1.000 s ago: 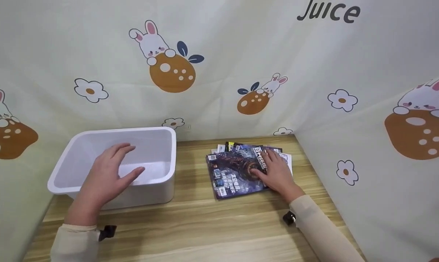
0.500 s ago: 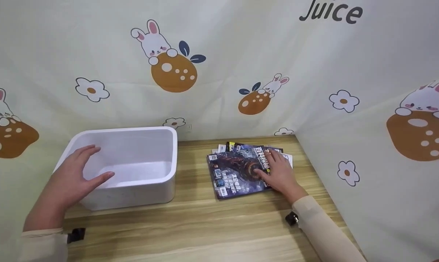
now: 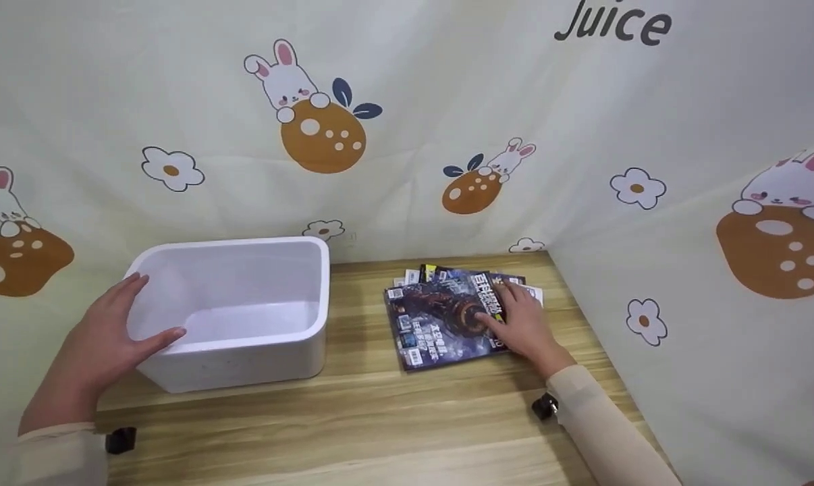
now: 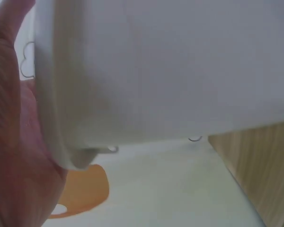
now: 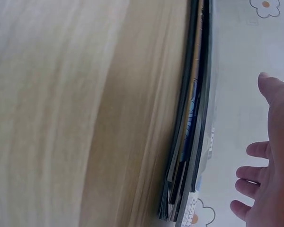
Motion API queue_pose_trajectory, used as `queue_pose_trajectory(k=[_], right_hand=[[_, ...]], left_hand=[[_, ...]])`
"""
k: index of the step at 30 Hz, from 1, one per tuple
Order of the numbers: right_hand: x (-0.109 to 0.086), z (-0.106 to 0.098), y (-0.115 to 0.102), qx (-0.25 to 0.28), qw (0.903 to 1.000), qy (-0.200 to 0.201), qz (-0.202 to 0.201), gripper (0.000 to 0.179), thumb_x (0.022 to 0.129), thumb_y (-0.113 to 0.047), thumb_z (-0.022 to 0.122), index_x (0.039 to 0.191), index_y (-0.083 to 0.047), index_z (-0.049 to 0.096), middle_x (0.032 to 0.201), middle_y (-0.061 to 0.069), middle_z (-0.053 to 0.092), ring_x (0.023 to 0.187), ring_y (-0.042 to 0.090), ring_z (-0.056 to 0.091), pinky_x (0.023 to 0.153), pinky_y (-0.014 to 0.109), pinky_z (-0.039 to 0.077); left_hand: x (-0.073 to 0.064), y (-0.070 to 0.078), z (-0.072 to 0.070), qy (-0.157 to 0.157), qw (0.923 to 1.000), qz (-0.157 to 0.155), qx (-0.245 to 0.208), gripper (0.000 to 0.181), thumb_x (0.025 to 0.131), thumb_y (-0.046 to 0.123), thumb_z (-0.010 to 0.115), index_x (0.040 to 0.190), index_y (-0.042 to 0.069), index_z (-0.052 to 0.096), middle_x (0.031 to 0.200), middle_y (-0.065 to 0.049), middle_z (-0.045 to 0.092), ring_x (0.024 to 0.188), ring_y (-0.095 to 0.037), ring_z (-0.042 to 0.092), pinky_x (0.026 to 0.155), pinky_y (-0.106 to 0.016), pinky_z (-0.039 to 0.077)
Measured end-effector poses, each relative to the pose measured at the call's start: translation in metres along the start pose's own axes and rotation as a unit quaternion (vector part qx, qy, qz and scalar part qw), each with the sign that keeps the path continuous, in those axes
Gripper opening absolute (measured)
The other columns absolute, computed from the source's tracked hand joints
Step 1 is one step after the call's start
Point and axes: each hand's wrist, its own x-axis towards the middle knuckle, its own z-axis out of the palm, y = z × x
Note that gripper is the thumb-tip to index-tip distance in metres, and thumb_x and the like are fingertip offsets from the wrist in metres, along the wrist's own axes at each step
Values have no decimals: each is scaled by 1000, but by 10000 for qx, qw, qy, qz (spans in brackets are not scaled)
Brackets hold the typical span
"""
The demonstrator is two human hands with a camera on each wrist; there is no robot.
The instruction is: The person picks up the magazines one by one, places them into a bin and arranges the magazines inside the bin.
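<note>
At far left, the person's left hand (image 3: 100,337) is at the near left corner of a white rectangular plastic bin (image 3: 245,364), fingers extended along the left rim and thumb reaching over the near one; the left wrist view shows the corner against the palm. Half a second ago this hand was further over the bin's inside; now it seems better placed to steady the bin, whose inside lies less covered. The bin itself has not visibly moved.

Right of the bin, a loosely fanned stack of glossy magazines (image 3: 434,337), a dark blue one on top, lies flat on the pale wood-grain table (image 3: 279,432), towards its far edge. Over the stack's right side is the right hand (image 3: 525,324), open and relaxed, hardly shifted; the right wrist view shows a gap between its fingertips and the stack, so it does not seem to grip anything.

Counted: two hands, one bin, one stack of at least three magazines, exact number unclear.
</note>
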Motion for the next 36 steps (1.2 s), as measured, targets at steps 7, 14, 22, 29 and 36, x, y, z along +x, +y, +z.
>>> queue_pose_trajectory(k=[7, 14, 22, 29, 36], right_hand=[[-3, -3, 3, 374, 9993, 60, 17, 91, 101, -63, 72, 163, -1, 50, 163, 32, 49, 151, 54, 45, 125, 70, 36], [2, -5, 9, 664, 9973, -193, 228, 93, 99, -65, 74, 163, -2, 50, 161, 31, 50, 149, 52, 48, 126, 66, 38], [11, -2, 14, 1108, 9892, -739, 605, 106, 92, -70, 79, 169, -7, 44, 165, 41, 38, 152, 59, 40, 124, 73, 35], [21, -8, 11, 1400, 9777, -1368, 758, 114, 87, -63, 89, 172, -8, 37, 169, 48, 21, 157, 64, 27, 125, 77, 30], [31, -15, 5, 1249, 9695, -1945, 819, 124, 82, -62, 93, 176, -13, 29, 172, 47, 11, 161, 63, 15, 126, 78, 26]], left_hand=[[0, -16, 2, -144, 9997, 147, 146, 125, 95, 64, 77, 175, -3, 8, 179, -35, 10, 164, -59, 11, 119, -88, 19], [-1, -21, 1, -398, 9988, 165, 221, 124, 98, 65, 71, 173, -6, 2, 179, -35, 0, 165, -58, 3, 118, -89, 16], [-6, -21, 3, -568, 9975, 224, 365, 122, 101, 66, 67, 171, -11, 3, 177, -38, -3, 166, -56, -3, 120, -87, 11], [-5, -23, 4, -520, 9975, 231, 419, 124, 100, 66, 68, 170, -13, 3, 176, -40, -3, 166, -55, -7, 123, -84, 7], [-3, -22, 3, -503, 9974, 310, 411, 122, 101, 64, 68, 169, -16, 4, 175, -43, 0, 166, -55, -6, 128, -77, 2]])
